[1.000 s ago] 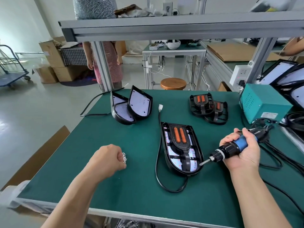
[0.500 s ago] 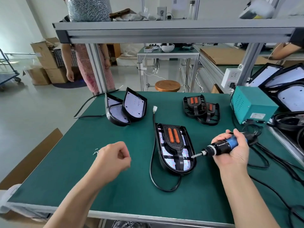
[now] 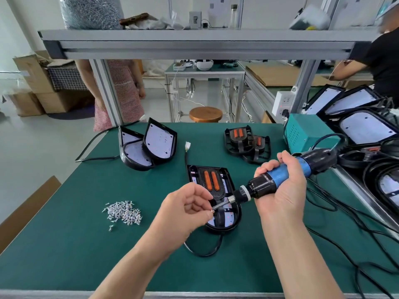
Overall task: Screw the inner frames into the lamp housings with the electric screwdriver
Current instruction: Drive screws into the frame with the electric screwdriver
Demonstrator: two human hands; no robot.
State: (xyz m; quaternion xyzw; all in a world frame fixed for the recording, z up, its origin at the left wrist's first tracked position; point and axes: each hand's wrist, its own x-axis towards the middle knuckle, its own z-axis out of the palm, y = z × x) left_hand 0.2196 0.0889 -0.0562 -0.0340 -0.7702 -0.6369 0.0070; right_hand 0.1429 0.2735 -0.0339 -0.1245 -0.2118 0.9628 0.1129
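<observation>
Two grips, left fingers (image 3: 201, 194) pinching screw (image 3: 212, 211) at bit (image 3: 220, 205), right fingers (image 3: 267, 167) curled round screwdriver (image 3: 278, 176)

One electric screwdriver (image 3: 261, 187), two loose inner frames (image 3: 238, 137) (image 3: 259, 145)

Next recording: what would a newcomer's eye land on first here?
The blue-and-black electric screwdriver, gripped in the right hand at centre, points its bit at the left hand, whose fingers pinch what looks like a small screw at the tip. Beneath them lies a black lamp housing with orange strips; a pile of silver screws sits to its left.
</observation>
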